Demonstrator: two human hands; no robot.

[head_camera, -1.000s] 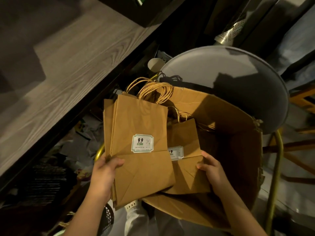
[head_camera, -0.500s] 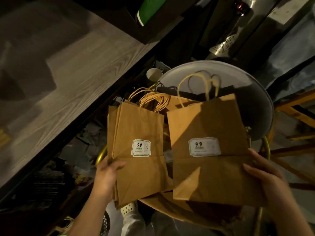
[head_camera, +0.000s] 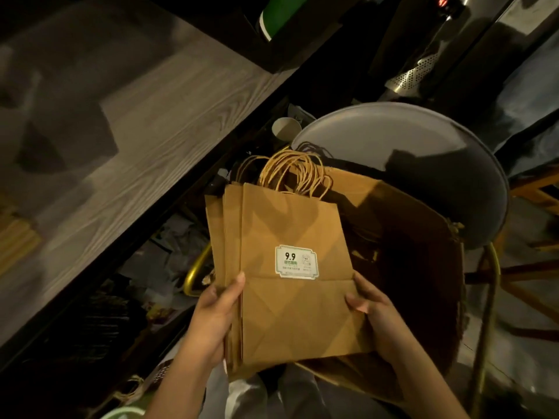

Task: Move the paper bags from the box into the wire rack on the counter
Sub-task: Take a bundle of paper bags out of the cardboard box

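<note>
A stack of flat brown paper bags with twisted paper handles and a white "9.9" sticker is held above the open cardboard box. My left hand grips the stack's lower left edge, thumb on the front. My right hand grips the lower right edge, thumb on the top bag. The box sits on a round grey stool and its inside is dark. No wire rack is in view.
A grey wood-grain counter runs along the left. The round stool seat with brass-coloured legs carries the box. A paper cup stands between counter and stool. Dark shelves with clutter lie under the counter.
My right hand lifted a bag out of the box, carried it left and laid it on the stack in my left hand. Both hands now hold the one stack.
</note>
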